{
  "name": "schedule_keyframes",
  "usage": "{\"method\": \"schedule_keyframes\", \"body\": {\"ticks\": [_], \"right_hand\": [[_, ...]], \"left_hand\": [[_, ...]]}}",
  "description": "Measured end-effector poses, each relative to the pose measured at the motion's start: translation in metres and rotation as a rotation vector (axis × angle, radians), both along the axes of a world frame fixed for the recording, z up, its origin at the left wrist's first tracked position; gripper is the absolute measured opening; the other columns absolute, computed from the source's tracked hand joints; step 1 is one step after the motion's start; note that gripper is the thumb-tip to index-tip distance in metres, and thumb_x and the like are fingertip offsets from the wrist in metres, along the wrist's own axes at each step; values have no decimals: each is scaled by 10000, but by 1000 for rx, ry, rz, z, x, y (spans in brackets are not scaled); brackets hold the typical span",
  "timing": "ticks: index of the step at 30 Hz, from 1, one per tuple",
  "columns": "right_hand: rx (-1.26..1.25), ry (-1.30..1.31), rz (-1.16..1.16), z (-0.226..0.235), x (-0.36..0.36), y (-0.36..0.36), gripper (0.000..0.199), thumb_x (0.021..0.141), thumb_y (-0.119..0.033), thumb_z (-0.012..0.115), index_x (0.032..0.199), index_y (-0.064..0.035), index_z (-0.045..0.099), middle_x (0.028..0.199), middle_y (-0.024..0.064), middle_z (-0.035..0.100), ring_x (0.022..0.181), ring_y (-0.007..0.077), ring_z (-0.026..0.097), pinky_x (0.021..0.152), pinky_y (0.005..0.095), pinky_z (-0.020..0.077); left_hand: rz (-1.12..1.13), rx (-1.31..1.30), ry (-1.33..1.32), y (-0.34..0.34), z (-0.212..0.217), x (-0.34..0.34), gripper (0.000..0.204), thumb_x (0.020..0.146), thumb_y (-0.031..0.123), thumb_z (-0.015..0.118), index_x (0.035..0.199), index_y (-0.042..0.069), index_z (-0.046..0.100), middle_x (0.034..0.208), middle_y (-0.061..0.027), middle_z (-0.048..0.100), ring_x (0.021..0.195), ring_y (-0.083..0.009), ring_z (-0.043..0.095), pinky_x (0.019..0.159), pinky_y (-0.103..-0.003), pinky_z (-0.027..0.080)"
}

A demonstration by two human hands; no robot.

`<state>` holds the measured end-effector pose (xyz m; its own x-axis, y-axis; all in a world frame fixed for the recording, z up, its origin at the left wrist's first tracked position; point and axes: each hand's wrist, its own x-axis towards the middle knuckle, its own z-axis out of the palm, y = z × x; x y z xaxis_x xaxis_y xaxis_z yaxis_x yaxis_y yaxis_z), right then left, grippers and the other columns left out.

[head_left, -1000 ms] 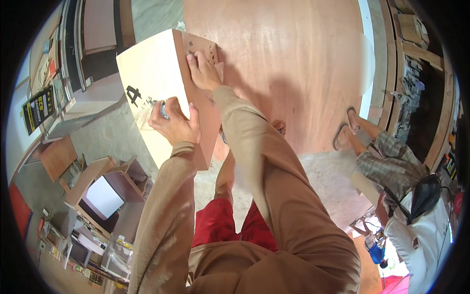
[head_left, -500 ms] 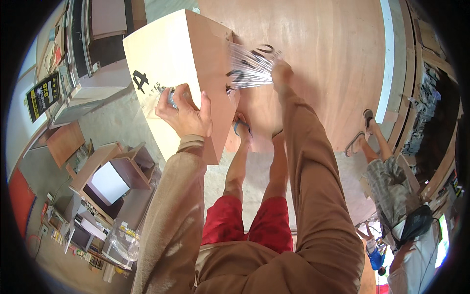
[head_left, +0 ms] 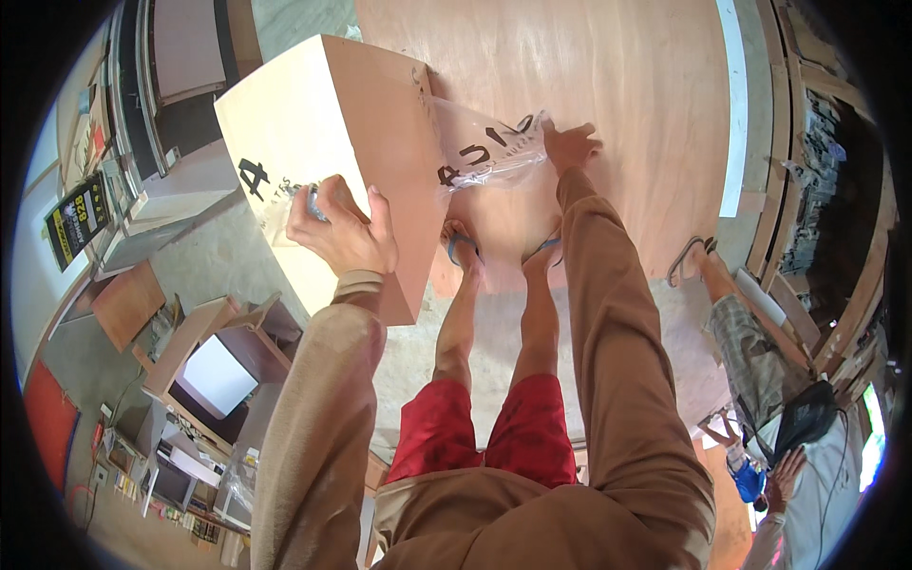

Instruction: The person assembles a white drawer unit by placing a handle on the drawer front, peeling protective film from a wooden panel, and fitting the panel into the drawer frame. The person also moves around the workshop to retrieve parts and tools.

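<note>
Left hand [head_left: 344,226]: at 10 o'clock; fingers [head_left: 302,222] curled inward, thumb [head_left: 378,203] apart, pointing to 12.
Right hand [head_left: 573,147]: at 1 o'clock; outer fingers spread toward 3.
Left arm [head_left: 318,418]: directed to 12.
Right arm [head_left: 622,351]: extended.

- The single head view looks steeply down over a brown long-sleeved fabric top [head_left: 513,518].
- It faces a flat reddish-brown wooden panel [head_left: 646,104].
- The top lies nearest, the panel well beyond it.
</note>
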<state>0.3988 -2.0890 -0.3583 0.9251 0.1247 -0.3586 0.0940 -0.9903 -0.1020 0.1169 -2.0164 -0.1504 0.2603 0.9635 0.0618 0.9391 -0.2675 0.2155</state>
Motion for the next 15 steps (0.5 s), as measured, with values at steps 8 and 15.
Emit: {"method": "schedule_keyframes", "body": {"ticks": [8, 15], "right_hand": [[1055, 580, 263, 41, -100, 146, 391, 963, -336, 668, 1296, -137, 711, 1262, 210, 678, 1137, 307, 665, 980, 399, 510], [252, 744, 656, 46, -85, 123, 540, 983, -409, 577, 1480, -197, 564, 1525, 232, 496, 1317, 357, 568, 1048, 440, 480]], "left_hand": [[-65, 39, -19, 10, 1, 4, 531, 903, 357, 685, 1309, 62, 511, 1403, -287, 309, 1274, -438, 295, 1094, -603, 234], [-56, 68, -72, 5, -2, -2, 531, 881, 344, 709, 1303, 80, 525, 1384, -250, 343, 1245, -428, 321, 1077, -594, 261]]}}
